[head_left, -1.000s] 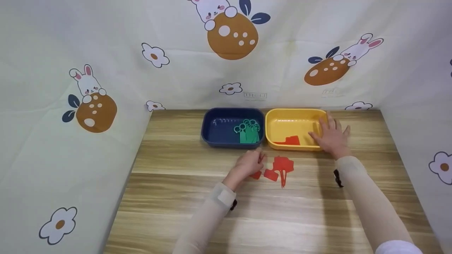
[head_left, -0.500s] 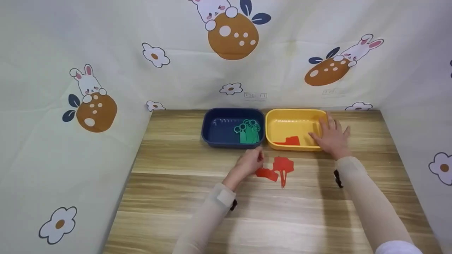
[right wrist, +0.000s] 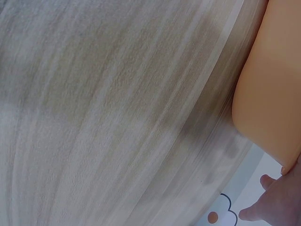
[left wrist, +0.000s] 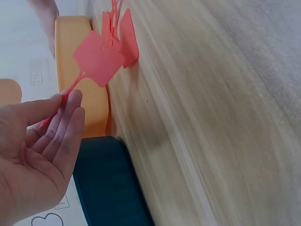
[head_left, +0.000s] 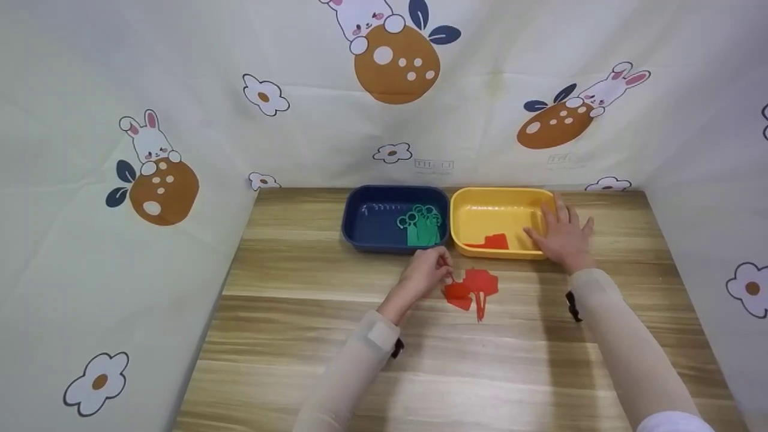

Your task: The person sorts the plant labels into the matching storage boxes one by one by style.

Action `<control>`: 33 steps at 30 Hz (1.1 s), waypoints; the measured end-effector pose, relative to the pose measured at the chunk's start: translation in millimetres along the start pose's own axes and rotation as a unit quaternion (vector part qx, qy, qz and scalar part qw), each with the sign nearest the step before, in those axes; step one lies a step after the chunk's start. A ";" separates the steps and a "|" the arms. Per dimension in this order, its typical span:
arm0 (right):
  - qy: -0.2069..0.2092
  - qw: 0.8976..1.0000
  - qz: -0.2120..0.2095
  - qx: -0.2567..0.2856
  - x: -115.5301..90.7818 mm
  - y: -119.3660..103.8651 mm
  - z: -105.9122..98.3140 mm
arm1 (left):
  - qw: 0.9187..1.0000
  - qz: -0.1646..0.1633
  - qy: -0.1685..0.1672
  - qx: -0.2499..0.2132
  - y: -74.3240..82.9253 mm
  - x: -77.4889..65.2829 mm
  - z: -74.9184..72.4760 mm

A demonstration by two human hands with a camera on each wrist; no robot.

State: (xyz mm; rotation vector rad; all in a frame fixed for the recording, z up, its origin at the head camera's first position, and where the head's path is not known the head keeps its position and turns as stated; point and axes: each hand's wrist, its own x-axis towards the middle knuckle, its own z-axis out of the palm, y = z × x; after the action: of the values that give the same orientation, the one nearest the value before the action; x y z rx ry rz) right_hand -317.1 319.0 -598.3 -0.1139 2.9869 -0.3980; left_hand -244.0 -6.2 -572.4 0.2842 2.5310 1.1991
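Observation:
My left hand [head_left: 423,273] pinches a red plastic tag [left wrist: 99,59] by its thin stem, between thumb and fingertips. The flat square end of the tag points away from the hand. Beyond it on the table lie several more red tags [head_left: 482,281], partly overlapped by the held one in the head view. My right hand [head_left: 565,243] rests on the right rim of the yellow bin [head_left: 498,252], fingers spread and straight, thumb over the inside. Red tags [head_left: 497,242] lie in that bin's front corner. In the right wrist view only part of the right hand shows.
A dark blue bin [head_left: 384,247] stands left of the yellow one, side by side with it. Several green tags with ring ends [head_left: 427,234] lie in its right part. Behind the wooden table [head_left: 288,336] hangs a pale cloth [head_left: 324,138] printed with rabbits and flowers.
My left hand has shifted slightly right, bringing the held red tag across to overlap the other red tags on the table. The right hand has stayed on the yellow bin's rim.

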 end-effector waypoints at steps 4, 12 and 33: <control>0.005 1.000 0.000 0.005 -0.8 0.6 1.0 | 0.999 0.021 0.024 0.029 3.1 2.5 -1.6; 0.012 1.000 -0.003 0.009 -2.3 1.4 0.6 | 0.998 0.032 0.050 0.008 13.5 9.4 -5.6; 0.013 1.000 -0.003 -0.002 -2.4 -1.3 -0.1 | 0.983 0.044 0.109 -0.140 46.1 44.3 -7.9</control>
State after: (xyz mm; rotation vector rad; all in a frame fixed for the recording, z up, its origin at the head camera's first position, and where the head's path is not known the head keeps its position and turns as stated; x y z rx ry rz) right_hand -314.6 317.9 -597.6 -0.1179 3.0128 -0.3973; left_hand -286.2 31.0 -540.9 0.2063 2.5043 1.6837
